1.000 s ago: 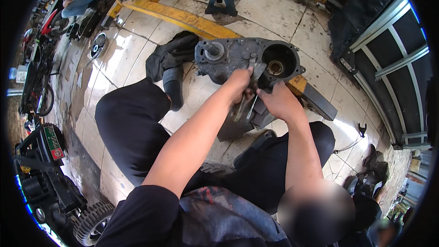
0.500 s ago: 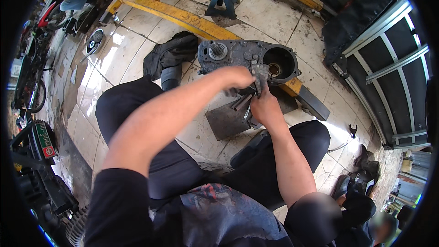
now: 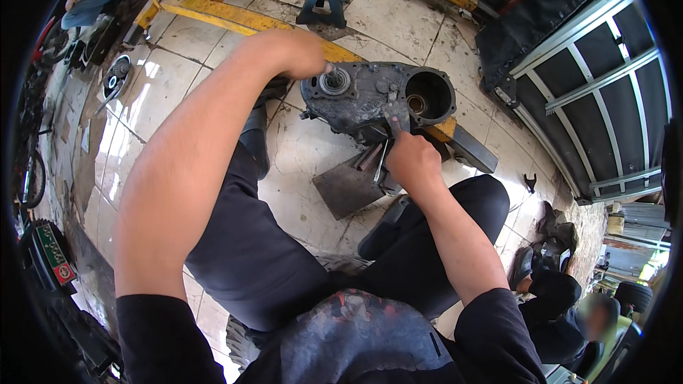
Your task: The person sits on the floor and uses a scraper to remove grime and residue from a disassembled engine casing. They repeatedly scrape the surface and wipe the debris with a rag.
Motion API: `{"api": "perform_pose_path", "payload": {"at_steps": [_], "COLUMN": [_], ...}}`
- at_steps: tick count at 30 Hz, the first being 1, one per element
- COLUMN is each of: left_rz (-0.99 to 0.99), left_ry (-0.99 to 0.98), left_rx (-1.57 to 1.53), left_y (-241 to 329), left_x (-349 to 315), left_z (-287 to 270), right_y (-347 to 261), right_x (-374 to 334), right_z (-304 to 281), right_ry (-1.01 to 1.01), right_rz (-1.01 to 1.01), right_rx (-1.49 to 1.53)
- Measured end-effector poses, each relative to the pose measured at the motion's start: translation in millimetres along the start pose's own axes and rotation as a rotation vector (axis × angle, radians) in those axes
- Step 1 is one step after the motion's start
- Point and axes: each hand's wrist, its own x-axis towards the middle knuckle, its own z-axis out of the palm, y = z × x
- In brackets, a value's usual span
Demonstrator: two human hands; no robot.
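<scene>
A dark, greasy metal gear housing [image 3: 377, 92] lies in front of me, with a round open bore [image 3: 430, 92] at its right and a ringed shaft end [image 3: 334, 81] at its left. My left hand [image 3: 302, 55] reaches across to that shaft end; a fingertip shows beside it, while the other fingers are hidden. At the housing's near edge is my right hand [image 3: 413, 160], its index finger stretched up against the grey metal there and the other fingers curled. What those curled fingers hold, if anything, I cannot make out. Below them are a shiny rod [image 3: 383, 160] and a flat dark plate [image 3: 347, 188].
A yellow metal frame [image 3: 220, 14] runs behind and under the housing. Beyond it stands a blue jack stand [image 3: 322, 0]. A small dark fork-shaped part [image 3: 530, 183] lies on the tiles at right. Other people sit at the far left and lower right.
My left hand has moved left and away, from beside my right hand to the shaft end. My right hand stays at the housing's near edge. The view has shifted slightly.
</scene>
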Motion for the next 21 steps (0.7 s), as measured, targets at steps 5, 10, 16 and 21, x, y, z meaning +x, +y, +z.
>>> {"api": "perform_pose_path", "payload": {"at_steps": [5, 10, 16, 21], "left_rz": [0.011, -0.017, -0.005, -0.042], "left_ry": [0.069, 0.072, 0.073, 0.07], "left_rx": [-0.036, 0.014, 0.005, 0.017], "left_y": [-8, -27, -36, -38], "left_x": [-4, 3, -3, -4], "left_z": [-6, -6, -11, -12], "right_y": [-9, 3, -4, -14], "right_x": [-5, -2, -15, -12], "right_z": [-2, 21, 30, 30], "right_ry": [0.018, 0.061, 0.028, 0.009], "right_rz": [0.032, -0.081, -0.131, -0.084], "right_rx": [0.082, 0.178, 0.293, 0.466]}}
